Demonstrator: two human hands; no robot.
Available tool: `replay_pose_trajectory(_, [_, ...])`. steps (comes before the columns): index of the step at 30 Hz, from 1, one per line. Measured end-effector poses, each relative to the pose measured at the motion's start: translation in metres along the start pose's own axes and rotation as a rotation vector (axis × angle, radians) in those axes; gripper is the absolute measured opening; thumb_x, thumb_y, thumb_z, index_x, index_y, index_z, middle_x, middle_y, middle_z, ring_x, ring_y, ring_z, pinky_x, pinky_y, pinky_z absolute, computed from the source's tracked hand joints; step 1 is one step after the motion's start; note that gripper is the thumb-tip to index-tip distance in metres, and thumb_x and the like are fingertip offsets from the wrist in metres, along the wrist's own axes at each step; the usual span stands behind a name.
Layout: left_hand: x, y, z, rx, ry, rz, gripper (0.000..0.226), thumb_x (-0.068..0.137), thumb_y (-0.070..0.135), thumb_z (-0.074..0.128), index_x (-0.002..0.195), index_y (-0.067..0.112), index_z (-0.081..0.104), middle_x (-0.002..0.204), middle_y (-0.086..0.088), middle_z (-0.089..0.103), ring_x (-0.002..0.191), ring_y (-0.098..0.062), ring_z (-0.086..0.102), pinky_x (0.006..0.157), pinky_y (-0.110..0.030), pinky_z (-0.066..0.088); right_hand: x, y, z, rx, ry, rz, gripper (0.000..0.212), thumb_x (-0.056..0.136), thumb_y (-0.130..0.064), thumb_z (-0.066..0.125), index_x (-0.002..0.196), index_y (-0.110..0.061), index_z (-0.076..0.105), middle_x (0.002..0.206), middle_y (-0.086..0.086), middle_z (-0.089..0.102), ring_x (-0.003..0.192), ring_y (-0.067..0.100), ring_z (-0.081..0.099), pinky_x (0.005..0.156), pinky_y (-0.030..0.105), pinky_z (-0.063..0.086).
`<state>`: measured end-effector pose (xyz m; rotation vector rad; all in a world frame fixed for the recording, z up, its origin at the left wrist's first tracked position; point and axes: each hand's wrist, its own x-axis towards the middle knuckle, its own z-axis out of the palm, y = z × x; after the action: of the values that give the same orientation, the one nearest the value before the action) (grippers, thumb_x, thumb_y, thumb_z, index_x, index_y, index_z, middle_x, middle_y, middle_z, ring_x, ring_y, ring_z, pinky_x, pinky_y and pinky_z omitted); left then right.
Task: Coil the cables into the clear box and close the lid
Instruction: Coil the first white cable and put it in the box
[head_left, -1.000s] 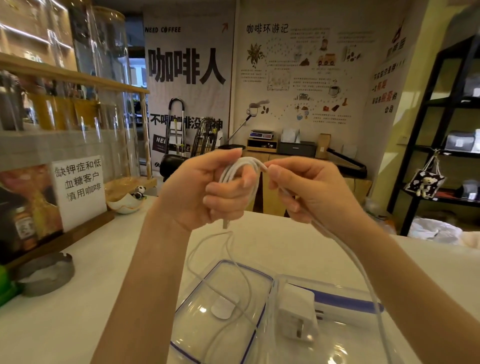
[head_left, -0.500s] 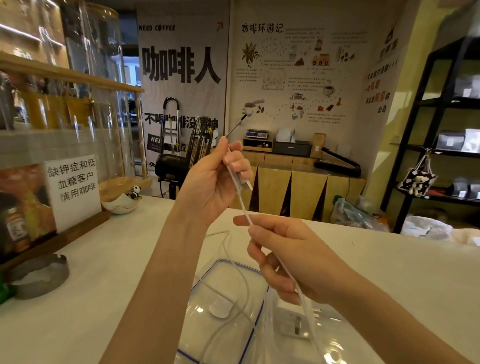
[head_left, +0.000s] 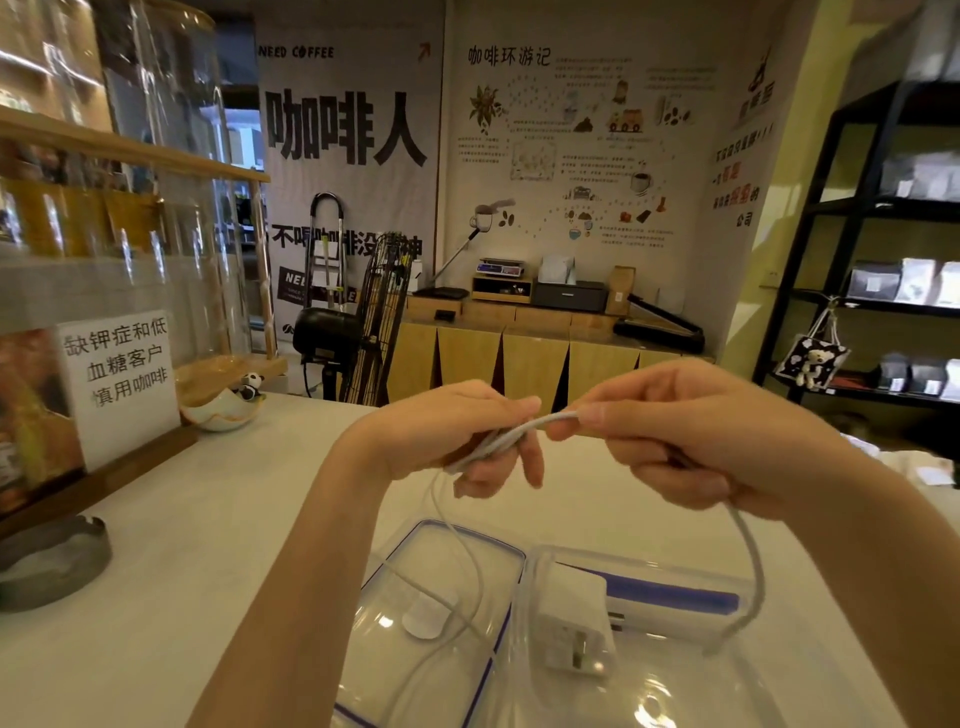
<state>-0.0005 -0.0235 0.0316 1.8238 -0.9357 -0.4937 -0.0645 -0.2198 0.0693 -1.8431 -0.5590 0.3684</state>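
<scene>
From the head view: my left hand (head_left: 457, 431) pinches gathered loops of the white cable (head_left: 511, 434), my right hand (head_left: 670, 441) feeds the next turn. Clear box (head_left: 737, 691) below my grip, lid (head_left: 395, 587) beside it — slack trailing underneath could snag and pull loops loose.

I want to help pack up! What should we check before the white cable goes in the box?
1. Both hands hold the white cable: left hand and right hand grip it: ok.
2. Cable fully coiled: loose strands hang down: not ok.
3. Clear box open: ok.
4. Lid free of cable: strands lie across it: not ok.
5. Room beside the white charger: cannot tell.
</scene>
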Motion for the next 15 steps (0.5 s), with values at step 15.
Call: replay_pose_trajectory(15, [-0.002, 0.02, 0.001, -1.346, -0.32, 0.475, 0.039, 0.096, 0.028, 0.031, 0.09, -0.004, 0.051, 0.052, -0.003, 0.039, 0.047, -0.014, 0.038, 0.051, -0.024, 0.032, 0.035, 0.035, 0.037, 0.431, 0.236, -0.195, 0.022, 0.089, -0.021, 0.047, 0.102, -0.017, 0.065, 0.052, 0.0, 0.048, 0.028, 0.006, 0.032, 0.028, 0.013, 0.024])
